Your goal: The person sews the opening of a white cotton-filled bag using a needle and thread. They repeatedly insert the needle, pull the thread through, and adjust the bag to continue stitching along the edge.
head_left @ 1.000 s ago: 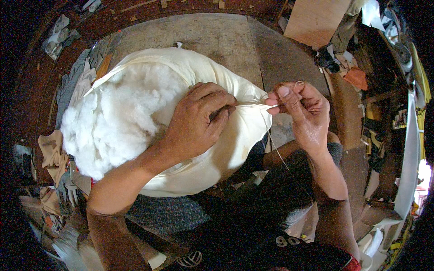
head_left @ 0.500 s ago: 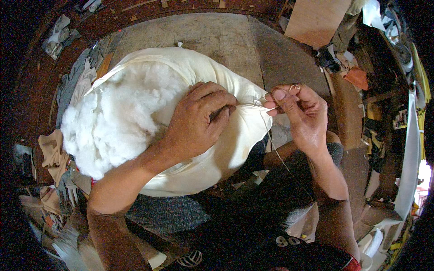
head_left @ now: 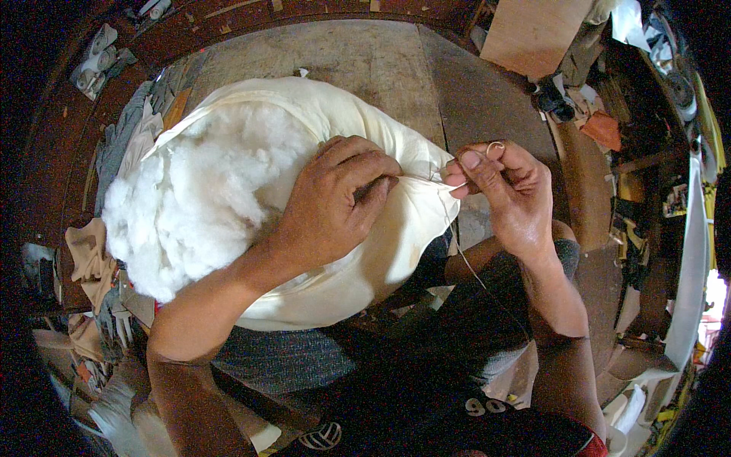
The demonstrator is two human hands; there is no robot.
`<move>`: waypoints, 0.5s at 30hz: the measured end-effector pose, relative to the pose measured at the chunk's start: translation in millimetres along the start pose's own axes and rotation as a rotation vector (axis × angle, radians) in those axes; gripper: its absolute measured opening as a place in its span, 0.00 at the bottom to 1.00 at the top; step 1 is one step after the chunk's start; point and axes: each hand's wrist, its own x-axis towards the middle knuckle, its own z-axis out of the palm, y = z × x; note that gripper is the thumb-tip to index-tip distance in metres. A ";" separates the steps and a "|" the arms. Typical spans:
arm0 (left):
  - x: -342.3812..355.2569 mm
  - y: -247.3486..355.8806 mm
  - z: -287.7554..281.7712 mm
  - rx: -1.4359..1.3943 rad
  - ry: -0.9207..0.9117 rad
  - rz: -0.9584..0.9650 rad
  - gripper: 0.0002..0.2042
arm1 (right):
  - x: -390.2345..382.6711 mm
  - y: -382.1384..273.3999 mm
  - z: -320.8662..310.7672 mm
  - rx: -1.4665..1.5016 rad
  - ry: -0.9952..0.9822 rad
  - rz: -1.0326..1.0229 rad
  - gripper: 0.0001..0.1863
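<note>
A large cream fabric cushion cover [head_left: 365, 282] lies over my lap, its wide opening at the left full of white fluffy stuffing [head_left: 205, 183]. My left hand [head_left: 331, 202] is closed in a pinch on the fabric's edge near the middle. At the cover's right corner my right hand [head_left: 506, 190] pinches a thin curved needle [head_left: 496, 145], whose pale curved end shows above the fingers; the same fingertips touch the corner of the cloth. The edge is pulled straight between both hands. A thread [head_left: 480, 280] hangs from the corner toward my right knee.
Beyond the cushion lies a worn wooden board [head_left: 365, 61]. Cloth scraps [head_left: 91, 247] lie at the left. On the right are a flat brown panel [head_left: 533, 34], an orange scrap [head_left: 601, 131] and cluttered shelving.
Both hands keep almost the same place. The thin metal line visible earlier at the seam beside my right fingertips shows less now, and the thread has shifted slightly.
</note>
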 end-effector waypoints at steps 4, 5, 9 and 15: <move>-0.1 0.0 0.3 -0.010 0.002 -0.008 0.05 | 1.5 1.5 -3.5 0.019 -0.062 0.017 0.08; 0.0 0.0 0.2 -0.020 -0.002 -0.013 0.05 | 1.7 2.1 -3.7 0.012 -0.063 0.033 0.08; 0.4 0.0 -0.3 -0.004 -0.007 -0.001 0.04 | 2.1 2.7 -4.7 0.032 -0.089 0.075 0.09; 0.8 1.2 2.0 -0.011 0.033 -0.003 0.03 | 3.4 1.9 -5.0 0.080 -0.153 0.157 0.09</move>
